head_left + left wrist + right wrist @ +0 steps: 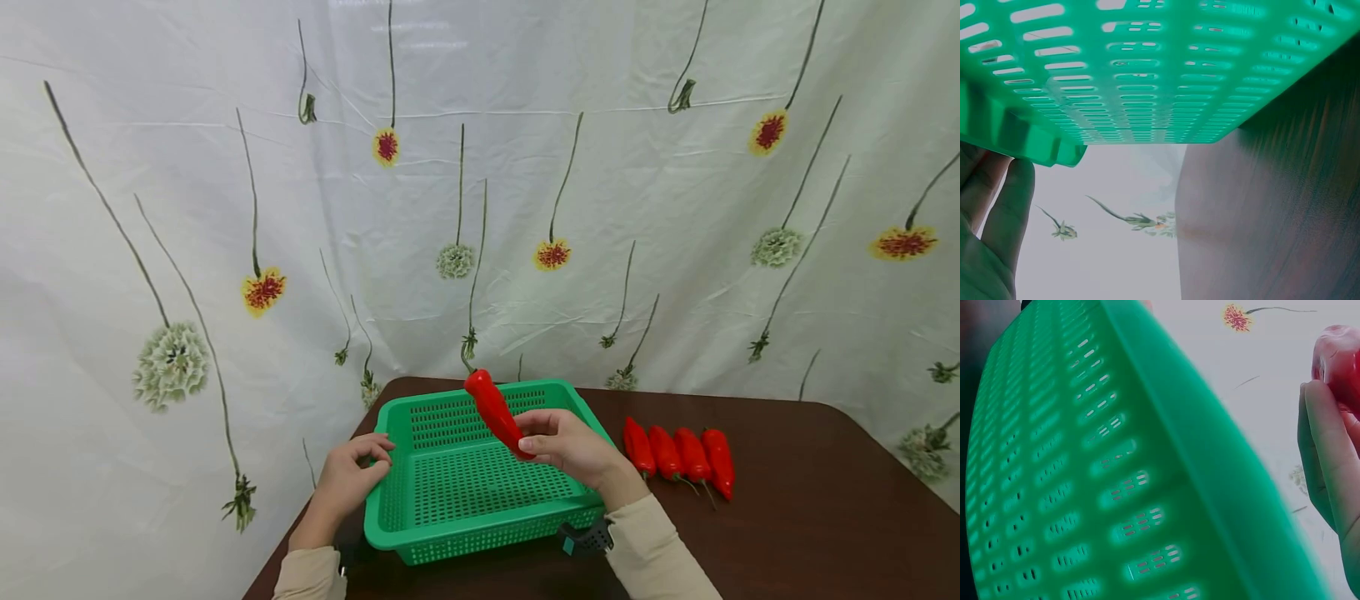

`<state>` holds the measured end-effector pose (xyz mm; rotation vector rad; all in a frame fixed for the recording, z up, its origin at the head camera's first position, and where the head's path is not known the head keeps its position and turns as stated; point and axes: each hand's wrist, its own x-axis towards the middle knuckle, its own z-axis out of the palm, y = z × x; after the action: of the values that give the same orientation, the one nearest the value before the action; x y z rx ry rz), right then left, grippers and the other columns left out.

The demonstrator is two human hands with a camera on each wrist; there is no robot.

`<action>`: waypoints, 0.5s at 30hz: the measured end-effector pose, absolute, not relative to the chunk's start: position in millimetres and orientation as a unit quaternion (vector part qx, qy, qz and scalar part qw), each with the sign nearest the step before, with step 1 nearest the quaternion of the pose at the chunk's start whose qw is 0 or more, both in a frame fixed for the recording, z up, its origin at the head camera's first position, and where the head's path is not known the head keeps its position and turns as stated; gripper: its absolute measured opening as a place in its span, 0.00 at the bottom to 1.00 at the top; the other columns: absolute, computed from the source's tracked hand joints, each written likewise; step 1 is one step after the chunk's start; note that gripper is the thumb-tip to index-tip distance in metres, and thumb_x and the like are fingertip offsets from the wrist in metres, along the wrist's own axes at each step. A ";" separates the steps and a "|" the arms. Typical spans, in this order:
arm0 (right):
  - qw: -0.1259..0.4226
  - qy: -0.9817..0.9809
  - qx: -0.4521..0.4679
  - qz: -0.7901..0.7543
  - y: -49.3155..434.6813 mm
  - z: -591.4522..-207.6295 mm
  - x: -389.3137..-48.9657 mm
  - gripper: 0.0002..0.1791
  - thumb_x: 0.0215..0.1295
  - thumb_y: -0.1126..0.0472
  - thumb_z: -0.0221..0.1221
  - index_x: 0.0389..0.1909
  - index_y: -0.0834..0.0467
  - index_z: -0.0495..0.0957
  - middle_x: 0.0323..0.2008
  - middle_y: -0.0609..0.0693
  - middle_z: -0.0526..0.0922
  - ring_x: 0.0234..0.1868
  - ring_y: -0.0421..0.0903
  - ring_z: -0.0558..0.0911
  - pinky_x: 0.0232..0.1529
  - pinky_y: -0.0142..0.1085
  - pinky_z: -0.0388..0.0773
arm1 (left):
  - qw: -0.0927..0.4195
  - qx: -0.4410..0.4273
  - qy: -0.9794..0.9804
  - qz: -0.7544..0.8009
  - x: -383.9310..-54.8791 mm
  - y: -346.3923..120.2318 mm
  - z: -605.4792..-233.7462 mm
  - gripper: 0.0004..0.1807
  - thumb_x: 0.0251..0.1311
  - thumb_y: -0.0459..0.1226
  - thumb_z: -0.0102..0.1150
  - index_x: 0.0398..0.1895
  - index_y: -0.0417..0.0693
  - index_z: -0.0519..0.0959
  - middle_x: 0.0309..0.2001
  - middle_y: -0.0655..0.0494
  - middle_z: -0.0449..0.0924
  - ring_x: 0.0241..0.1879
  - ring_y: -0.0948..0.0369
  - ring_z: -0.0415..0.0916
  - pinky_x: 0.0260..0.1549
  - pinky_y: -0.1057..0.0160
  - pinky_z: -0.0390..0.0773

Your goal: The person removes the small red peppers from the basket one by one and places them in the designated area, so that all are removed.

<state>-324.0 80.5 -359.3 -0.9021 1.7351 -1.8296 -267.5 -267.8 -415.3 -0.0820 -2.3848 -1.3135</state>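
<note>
A long red chili pepper [495,408] with a curved green stem is pinched at its lower end by my right hand [564,442], tilted with its stem end up over the green plastic basket [480,517]. In the right wrist view, fingertips press against the red pepper [1338,369] beyond the basket's side wall [1054,456]. My left hand [351,475] is at the basket's left rim with its fingers loosely bent. The left wrist view has its fingers [1007,212] fairly straight, right at the rim [1029,134].
Several more red peppers [690,454] lie side by side on the dark brown table [810,500], right of the basket. A white flowered cloth [660,183] hangs behind the table. A dark wrist strap [588,537] is below the right hand.
</note>
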 end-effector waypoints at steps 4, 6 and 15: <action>0.223 0.634 -0.332 -0.662 85.9 -357.6 -324.2 0.25 0.69 0.60 0.60 0.61 0.70 0.71 0.52 0.46 0.81 0.53 0.48 0.78 0.54 0.40 0.80 | 0.209 -0.027 -0.858 -0.468 -266.8 -268.1 -414.5 0.08 0.57 0.25 0.57 0.25 0.40 0.84 0.52 0.45 0.84 0.63 0.46 0.75 0.57 0.46 0.78; 0.218 0.637 -0.328 -0.663 88.8 -356.2 -324.4 0.24 0.69 0.60 0.60 0.61 0.68 0.72 0.52 0.46 0.81 0.54 0.48 0.78 0.54 0.39 0.80 | 0.212 -0.026 -0.859 -0.465 -267.0 -268.4 -414.3 0.08 0.57 0.25 0.57 0.25 0.40 0.84 0.51 0.46 0.84 0.62 0.47 0.76 0.56 0.50 0.80; 0.193 0.651 -0.311 -0.665 102.1 -352.7 -325.4 0.24 0.69 0.61 0.60 0.61 0.69 0.71 0.54 0.47 0.80 0.54 0.49 0.78 0.57 0.42 0.80 | 0.216 -0.031 -0.861 -0.460 -266.9 -268.3 -414.0 0.08 0.56 0.25 0.58 0.24 0.41 0.84 0.50 0.46 0.84 0.61 0.47 0.77 0.50 0.62 0.81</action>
<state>-325.4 102.1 -352.7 -0.8716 1.8265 -1.8661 -266.9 -268.3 -414.0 -0.0864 -2.3871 -1.2740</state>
